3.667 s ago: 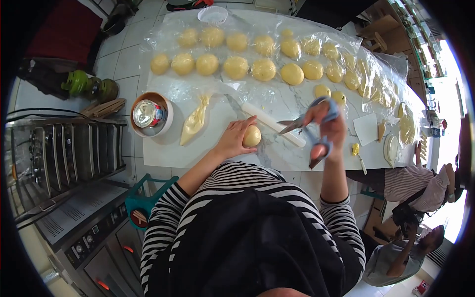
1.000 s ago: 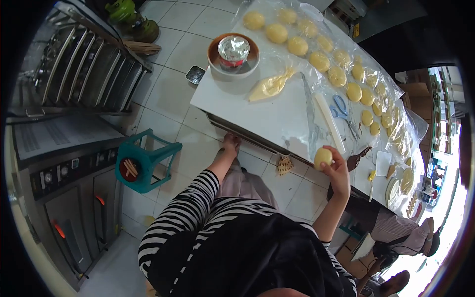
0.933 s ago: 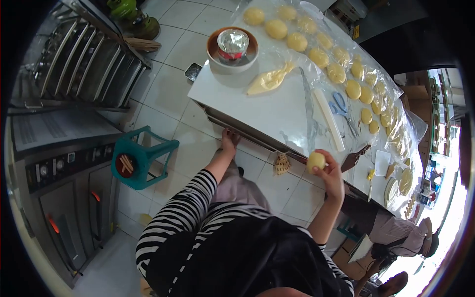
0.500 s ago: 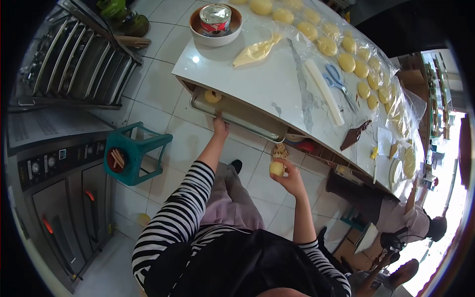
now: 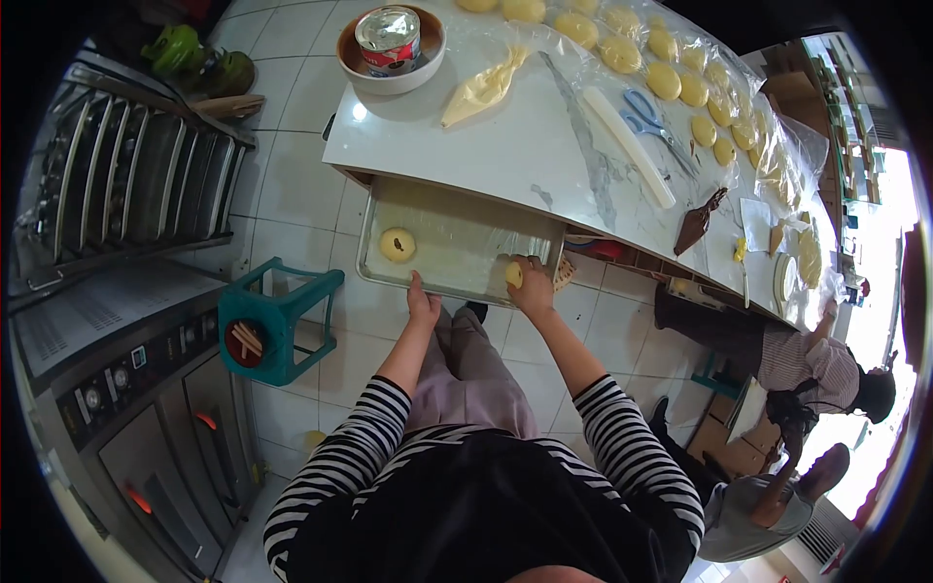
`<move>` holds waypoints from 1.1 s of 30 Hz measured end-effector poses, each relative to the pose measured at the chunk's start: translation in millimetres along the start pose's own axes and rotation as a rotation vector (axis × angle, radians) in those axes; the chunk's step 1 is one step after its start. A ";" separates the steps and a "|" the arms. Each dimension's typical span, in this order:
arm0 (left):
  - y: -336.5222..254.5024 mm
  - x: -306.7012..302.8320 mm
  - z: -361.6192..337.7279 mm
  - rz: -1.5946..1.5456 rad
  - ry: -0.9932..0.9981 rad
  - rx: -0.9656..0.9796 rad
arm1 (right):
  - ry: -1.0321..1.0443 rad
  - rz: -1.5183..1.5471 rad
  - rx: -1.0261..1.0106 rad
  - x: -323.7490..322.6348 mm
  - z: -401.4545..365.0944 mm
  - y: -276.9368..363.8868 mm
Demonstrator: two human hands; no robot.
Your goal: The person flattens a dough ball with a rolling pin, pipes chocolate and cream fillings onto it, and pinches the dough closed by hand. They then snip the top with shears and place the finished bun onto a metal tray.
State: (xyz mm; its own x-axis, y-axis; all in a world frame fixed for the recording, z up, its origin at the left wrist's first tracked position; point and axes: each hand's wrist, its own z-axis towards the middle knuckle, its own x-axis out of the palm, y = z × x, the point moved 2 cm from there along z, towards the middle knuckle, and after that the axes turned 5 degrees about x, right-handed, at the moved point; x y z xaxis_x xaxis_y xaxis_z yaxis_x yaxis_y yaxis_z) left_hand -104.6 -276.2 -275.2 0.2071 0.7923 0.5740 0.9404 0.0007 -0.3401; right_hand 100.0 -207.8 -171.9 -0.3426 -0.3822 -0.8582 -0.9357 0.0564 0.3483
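A metal baking tray sticks out from under the tabletop, its inner side hidden beneath the table. My left hand grips the tray's near rim, left of centre. Toward the tray's left end lies one round dough ball with a dark filling spot on top. At the right end, my right hand is closed round another pale yellow dough ball, inside the near rim.
On the marble-patterned table are a bowl with a can, piping bags, scissors and several dough balls under plastic. A green stool stands left, near an oven. Two people are at the right.
The tray has come out toward me from under the table. My right hand has carried its dough ball left and up, over the tray's right end.
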 end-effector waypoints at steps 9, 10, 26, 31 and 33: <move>-5.9 0.7 0.6 0.058 0.065 -0.099 | -0.338 0.164 -0.010 -77.9 -18.5 -10.0; -6.4 3.6 -0.2 0.071 0.088 -0.110 | -0.119 0.539 0.070 -103.2 -21.6 -18.7; 7.5 11.5 -4.5 0.232 -0.109 0.160 | -0.380 -0.001 -0.243 -395.0 185.5 -238.1; 14.6 25.2 -7.6 0.207 -0.248 0.213 | -0.148 -0.157 -0.194 -398.4 214.5 -248.5; 14.6 30.3 -8.8 0.219 -0.239 0.219 | -0.081 0.097 -0.087 -409.9 211.7 -259.1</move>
State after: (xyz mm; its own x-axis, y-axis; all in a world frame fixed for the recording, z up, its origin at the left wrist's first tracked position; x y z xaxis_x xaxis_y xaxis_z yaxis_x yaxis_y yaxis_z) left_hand -82.2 -257.5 -256.3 0.3037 0.9080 0.2888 0.7957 -0.0750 -0.6010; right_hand 464.9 129.6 9.8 -0.4401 -0.3026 -0.8454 -0.8881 0.0078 0.4595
